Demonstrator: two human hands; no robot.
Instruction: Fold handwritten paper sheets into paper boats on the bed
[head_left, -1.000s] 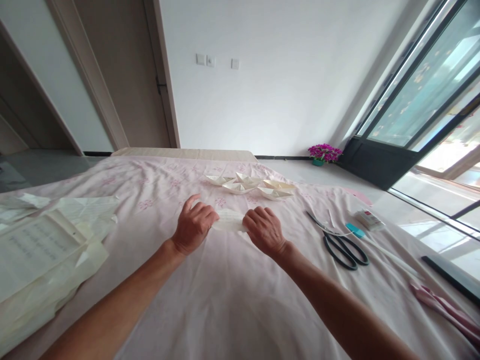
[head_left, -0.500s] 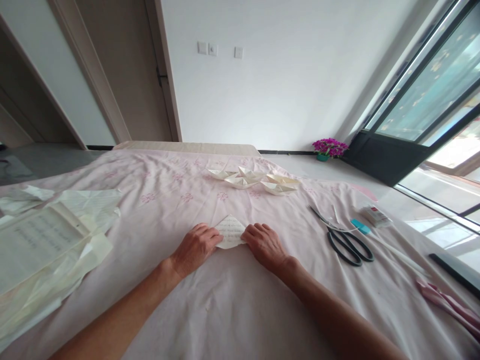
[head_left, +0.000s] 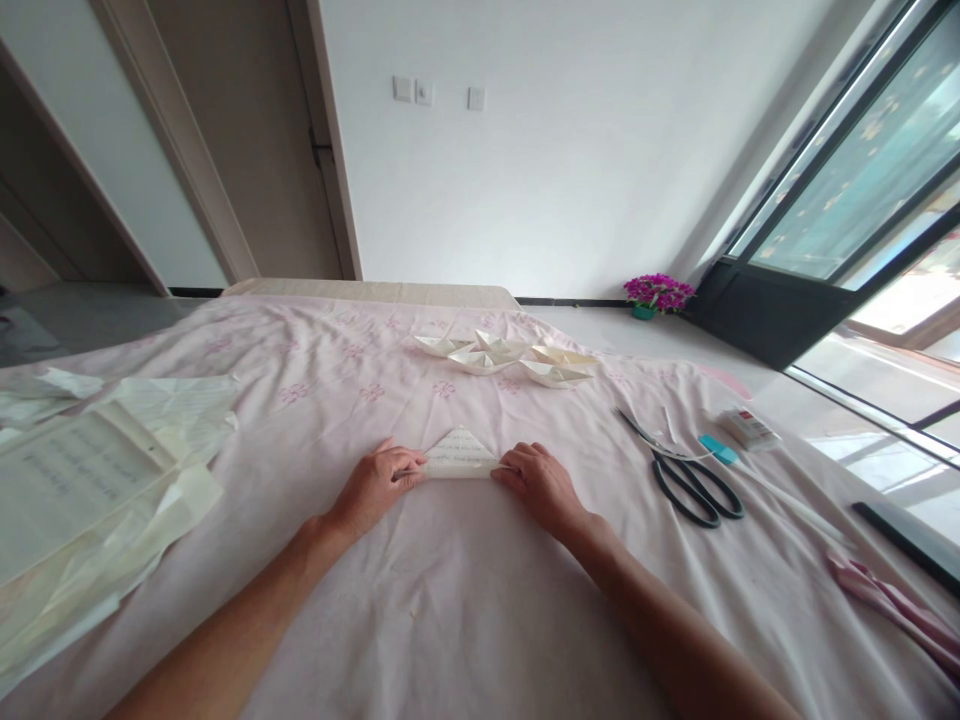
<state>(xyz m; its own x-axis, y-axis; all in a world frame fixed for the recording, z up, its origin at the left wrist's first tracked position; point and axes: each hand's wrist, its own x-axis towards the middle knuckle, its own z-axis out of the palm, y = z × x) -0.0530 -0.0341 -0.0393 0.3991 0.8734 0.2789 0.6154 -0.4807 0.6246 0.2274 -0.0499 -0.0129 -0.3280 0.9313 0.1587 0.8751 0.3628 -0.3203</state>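
A small sheet of written-on paper (head_left: 461, 450), folded to a triangle with a flap turned up along its near edge, lies on the pink bedsheet (head_left: 450, 600). My left hand (head_left: 381, 485) pinches the paper's left end between thumb and fingers. At its right end, my right hand (head_left: 541, 485) grips the same edge, fingers curled. Beyond the hands stand several folded paper boats (head_left: 484, 355), grouped close together.
Loose papers and an open notebook (head_left: 82, 480) lie at the left. To the right are black-handled scissors (head_left: 694, 490), a blue piece (head_left: 718, 449), a small white box (head_left: 748, 430) and a pink cloth (head_left: 892, 605). Purple flowers (head_left: 658, 292) stand on the floor.
The near edge of the paper is now turned up as a straight band across the triangle's base. Both hands have shifted slightly outward, still at the paper's ends.
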